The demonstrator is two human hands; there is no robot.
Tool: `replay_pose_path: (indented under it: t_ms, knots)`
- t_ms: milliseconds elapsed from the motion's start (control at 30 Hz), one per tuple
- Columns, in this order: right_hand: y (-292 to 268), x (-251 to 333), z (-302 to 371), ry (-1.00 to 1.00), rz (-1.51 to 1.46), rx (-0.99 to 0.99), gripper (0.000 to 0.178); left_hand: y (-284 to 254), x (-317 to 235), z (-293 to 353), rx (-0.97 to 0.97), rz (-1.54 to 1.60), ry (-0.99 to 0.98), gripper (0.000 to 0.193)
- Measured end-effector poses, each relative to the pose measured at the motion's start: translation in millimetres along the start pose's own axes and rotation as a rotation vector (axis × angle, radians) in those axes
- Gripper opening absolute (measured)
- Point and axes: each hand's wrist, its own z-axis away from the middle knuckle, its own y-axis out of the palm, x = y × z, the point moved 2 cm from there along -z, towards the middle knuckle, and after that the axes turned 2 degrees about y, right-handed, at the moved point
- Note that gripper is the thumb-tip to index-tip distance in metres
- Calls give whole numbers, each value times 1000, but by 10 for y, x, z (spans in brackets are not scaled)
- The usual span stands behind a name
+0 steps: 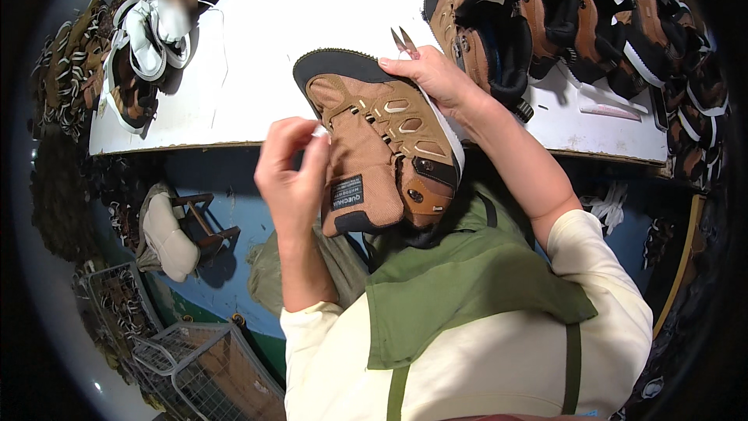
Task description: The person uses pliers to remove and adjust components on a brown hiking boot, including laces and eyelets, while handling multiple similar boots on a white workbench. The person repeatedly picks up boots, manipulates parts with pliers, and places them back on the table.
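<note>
The brown shoe upper point(362, 160) is in front of me, its dark toe end over the white table point(257, 15) and its tongue end over my green apron point(467, 281); its long axis slants from the toe, far and slightly left, to the heel, near and to the right. My right hand point(436, 78) is the nearer one, clamped on the upper's right edge beside the toe, thumb on the near face; the same hand keeps a pair of snips point(406, 44), blades poking up past the upper, slightly parted. My left hand point(292, 171) is at the upper's left edge, so the upper lies to its right; thumb and forefinger are curled close at the tips with something pale there, though I cannot tell whether they pinch it or touch the upper.

Down and left of the upper is a wire cage point(204, 349) with something flat and brown inside; farther left of the upper, a wire crate point(146, 294) holds dark, white-edged pieces, too small to make out; beyond the upper to the right, a row of brown uppers point(531, 19) with black collars rests on the table.
</note>
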Motion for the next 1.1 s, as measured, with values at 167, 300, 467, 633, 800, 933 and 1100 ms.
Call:
replay_pose_path:
  t_ms: [167, 300, 467, 633, 800, 933, 1100]
  knots:
    - [124, 173, 211, -25, 50, -4, 26, 361, -228, -50, 302, -385, 116, 16]
    - [90, 114, 226, -49, 56, 36, 26, 431, -340, 28, 315, -505, 187, 16]
    - [74, 60, 214, -77, 169, 55, 26, 519, -402, 81, 311, -646, 249, 14]
    - [79, 5, 210, -129, 113, 47, 28, 591, -417, 115, 312, -741, 277, 10]
    - [67, 14, 209, -139, 191, 41, 29, 623, -401, 124, 317, -761, 281, 10]
    - [39, 8, 215, -156, 212, 36, 30, 594, -376, 117, 317, -707, 293, 13]
    - [-16, -69, 187, -161, 253, 18, 30, 520, -309, 117, 342, -590, 245, 15]
